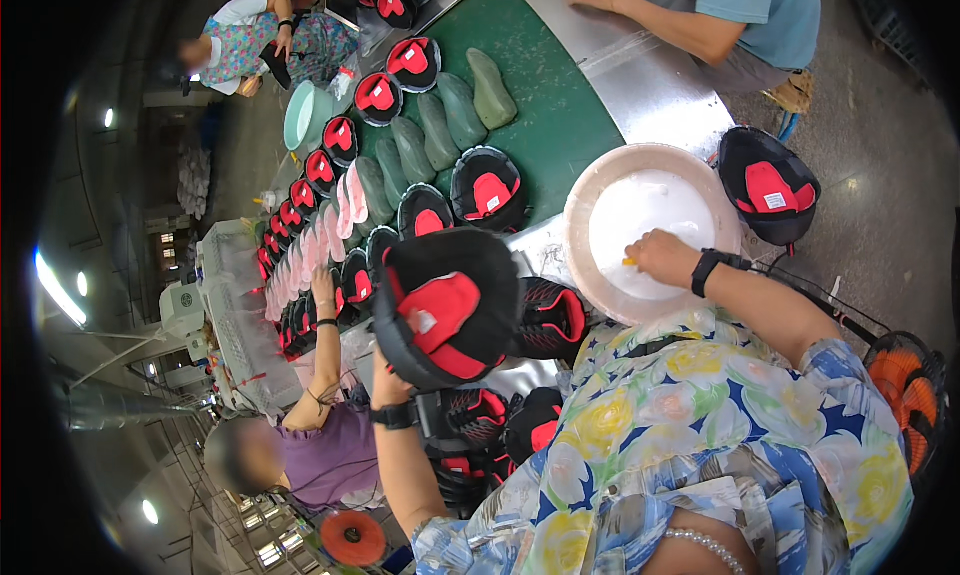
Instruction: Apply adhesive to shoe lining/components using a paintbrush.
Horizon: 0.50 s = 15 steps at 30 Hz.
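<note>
My left hand grips a black shoe upper from below, with its red lining and white label facing up. Over the pale pink basin of white liquid, my right hand is closed on a small yellow-handled tool; the tool's working end is hidden. Just right of the basin rests another black and red shoe upper. A black and red shoe sits between the held upper and the basin.
A green conveyor belt carries rows of uppers, green shoe lasts and pink insole-shaped pieces. A person in purple reaches across at left. Another person in blue sits at the far side. An orange fan stands at right.
</note>
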Available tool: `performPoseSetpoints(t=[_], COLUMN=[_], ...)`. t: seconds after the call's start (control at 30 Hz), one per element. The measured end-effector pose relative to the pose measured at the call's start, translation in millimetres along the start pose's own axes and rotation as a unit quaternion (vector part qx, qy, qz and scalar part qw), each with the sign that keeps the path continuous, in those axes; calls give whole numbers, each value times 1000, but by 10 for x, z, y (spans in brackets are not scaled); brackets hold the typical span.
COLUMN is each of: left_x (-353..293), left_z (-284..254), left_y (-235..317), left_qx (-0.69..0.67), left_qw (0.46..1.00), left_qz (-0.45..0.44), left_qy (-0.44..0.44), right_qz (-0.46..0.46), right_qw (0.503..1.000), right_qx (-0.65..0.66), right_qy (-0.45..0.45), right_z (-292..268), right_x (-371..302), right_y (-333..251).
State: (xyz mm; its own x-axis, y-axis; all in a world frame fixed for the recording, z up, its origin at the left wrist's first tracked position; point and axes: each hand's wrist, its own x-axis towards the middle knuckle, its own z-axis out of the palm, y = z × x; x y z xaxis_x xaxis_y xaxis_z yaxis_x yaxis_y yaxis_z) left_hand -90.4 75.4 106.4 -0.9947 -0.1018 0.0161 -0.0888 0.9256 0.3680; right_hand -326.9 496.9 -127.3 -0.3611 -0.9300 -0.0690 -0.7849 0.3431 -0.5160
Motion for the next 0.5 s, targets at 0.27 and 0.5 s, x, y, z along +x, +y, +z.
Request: performPoseSetpoints(t=[0.27, 0.5], left_x=[934, 1426], left_z=[864, 1210], left_y=[586, 881], left_qx=[-400, -366], left_qw=[887, 894], left_qz=[-193, -125], left_qy=[-130, -224], right_qz=[100, 43], right_qw=[967, 924], right_qx=[178, 268], right_qy=[151, 268], right_z=[-1276, -1707], right_x=[-161, -88], right_y=[171, 19])
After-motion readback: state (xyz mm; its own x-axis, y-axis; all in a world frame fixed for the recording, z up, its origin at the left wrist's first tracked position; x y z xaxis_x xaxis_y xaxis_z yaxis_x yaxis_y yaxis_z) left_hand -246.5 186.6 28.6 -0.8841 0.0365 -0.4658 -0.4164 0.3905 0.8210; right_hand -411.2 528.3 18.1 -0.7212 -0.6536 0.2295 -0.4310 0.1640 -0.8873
